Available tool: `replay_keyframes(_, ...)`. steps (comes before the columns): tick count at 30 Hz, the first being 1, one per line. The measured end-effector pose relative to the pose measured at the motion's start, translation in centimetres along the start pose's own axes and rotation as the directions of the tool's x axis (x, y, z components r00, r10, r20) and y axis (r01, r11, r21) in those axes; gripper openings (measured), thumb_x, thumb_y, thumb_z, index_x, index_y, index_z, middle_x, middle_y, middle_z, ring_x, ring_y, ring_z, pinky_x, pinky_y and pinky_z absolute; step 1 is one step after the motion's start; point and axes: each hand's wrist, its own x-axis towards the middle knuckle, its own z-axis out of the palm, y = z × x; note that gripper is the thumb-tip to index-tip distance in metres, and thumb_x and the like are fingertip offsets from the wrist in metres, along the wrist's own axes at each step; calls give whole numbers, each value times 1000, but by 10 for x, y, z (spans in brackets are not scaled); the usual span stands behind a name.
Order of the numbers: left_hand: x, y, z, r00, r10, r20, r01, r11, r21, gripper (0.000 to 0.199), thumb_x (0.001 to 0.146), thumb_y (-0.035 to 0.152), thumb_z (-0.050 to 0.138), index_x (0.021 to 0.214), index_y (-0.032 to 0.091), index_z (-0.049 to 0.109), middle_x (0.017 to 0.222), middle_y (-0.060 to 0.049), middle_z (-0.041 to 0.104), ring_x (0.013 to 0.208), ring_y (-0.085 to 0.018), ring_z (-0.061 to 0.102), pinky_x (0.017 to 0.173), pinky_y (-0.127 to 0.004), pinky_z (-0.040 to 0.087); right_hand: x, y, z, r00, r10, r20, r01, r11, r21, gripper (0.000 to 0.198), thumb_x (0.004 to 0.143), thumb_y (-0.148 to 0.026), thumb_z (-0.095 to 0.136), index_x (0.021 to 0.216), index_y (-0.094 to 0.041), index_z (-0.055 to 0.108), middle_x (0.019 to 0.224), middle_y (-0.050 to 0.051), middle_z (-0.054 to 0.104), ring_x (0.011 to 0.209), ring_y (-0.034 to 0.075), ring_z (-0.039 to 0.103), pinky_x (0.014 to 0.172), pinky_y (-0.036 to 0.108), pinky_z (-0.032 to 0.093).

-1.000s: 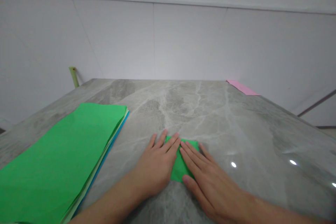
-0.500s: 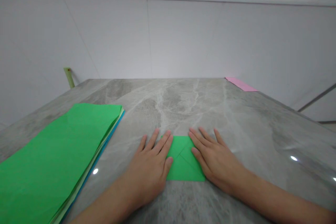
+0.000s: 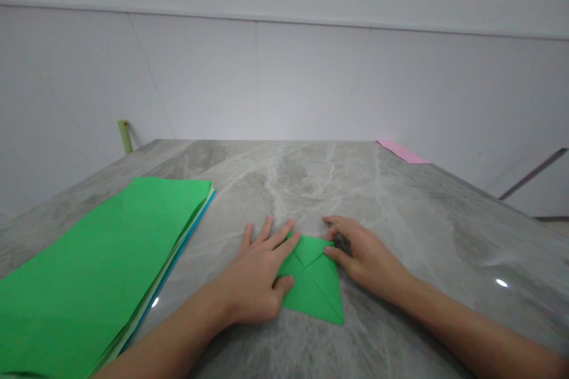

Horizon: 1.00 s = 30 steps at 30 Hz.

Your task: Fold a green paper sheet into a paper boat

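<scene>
A small green folded paper (image 3: 311,275) lies on the grey marbled tabletop, its creases meeting near the upper middle. My left hand (image 3: 258,278) rests flat on its left side with fingers spread. At the upper right corner, my right hand (image 3: 355,251) has its thumb on the paper and its fingers curled beyond the edge, gripping that corner. The undersides of the right fingers are partly hidden.
To the left lies a stack of large green sheets (image 3: 111,249), with pale and blue sheets showing at its edge. A pink paper (image 3: 403,152) sits at the far right edge of the table (image 3: 249,157). Behind stands a white wall (image 3: 306,83).
The folded paper has turned slightly clockwise. My right hand has gone from lying flat to curling its fingers at the paper's corner. My left hand stays flat on the paper.
</scene>
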Motion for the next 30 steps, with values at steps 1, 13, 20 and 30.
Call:
replay_keyframes(1, 2, -2, 3, 998, -16, -63, 13, 999, -49, 78, 82, 25, 52, 152, 21, 18, 160, -4, 11, 146, -34, 3, 113, -64, 1, 0, 0, -1, 1000, 26, -2, -26, 998, 65, 7, 81, -20, 60, 87, -17, 59, 119, 13, 63, 114, 27, 56, 100, 46, 40)
replay_keyframes(13, 17, 12, -1, 880, -436, -188, -232, -50, -971, 52, 89, 53, 55, 116, 9, 57, 122, -21, 62, 108, -31, 64, 93, -45, 51, -5, -12, -13, 761, -394, -516, 459, 889, -2, 14, 84, -7, 61, 85, -21, 57, 110, 5, 51, 79, 13, 55, 67, 28, 45)
replay_keyframes(20, 16, 16, 4, 923, -356, -147, -220, -172, -960, 27, 77, 19, 74, 101, 9, 67, 98, -12, 73, 92, -23, 70, 83, -33, 56, -16, -22, -4, 912, -240, -333, 364, 849, 383, 23, 81, -12, 55, 100, -23, 57, 126, 10, 45, 93, 20, 57, 71, 34, 52)
replay_keyframes(30, 16, 18, 17, 990, -121, -74, -64, 82, -995, 39, 83, 34, 66, 111, 8, 63, 98, -15, 72, 88, -26, 70, 86, -43, 53, -8, -26, 4, 955, 282, 89, -232, 528, 817, 38, 77, -52, 69, 88, -16, 67, 85, 9, 72, 78, 26, 68, 73, 38, 56)
